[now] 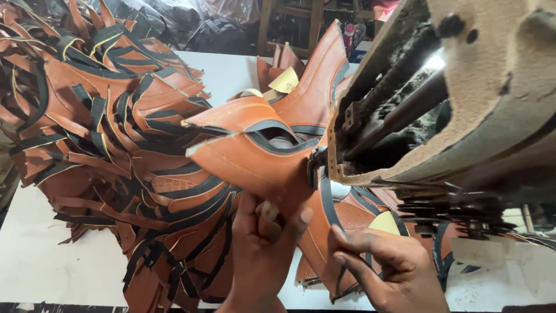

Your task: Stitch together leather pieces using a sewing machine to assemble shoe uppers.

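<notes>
At the lower centre of the frame, the left hand [262, 243] pinches the lower edge of an orange leather piece [255, 159], thumb and fingers pressed together on the material. This leather piece is folded into a curved shape with black edging along its inner rim, and it rises from the hand toward the middle of the frame, where its right end meets the foot of the sewing machine [440, 110]. The right hand [385, 261], at the lower right of centre, lies with its fingers spread and flat on another orange panel [321, 243] just below the machine, the fingertips pressing that panel down; it grips nothing.

The sewing machine fills the upper right of the frame, a worn, dust-caked body with dark metal rods and a stack of metal discs at its underside. A tall orange panel with pale stitching [315, 87] stands just behind the held piece, leaning against the machine.

A big heap of cut orange leather pieces with black straps [110, 150] covers the left half of the frame, spilling from the upper left corner down to the lower centre, close beside the left hand. All of this lies on a white table [40, 255], whose bare surface shows at the lower left and along the top centre.
</notes>
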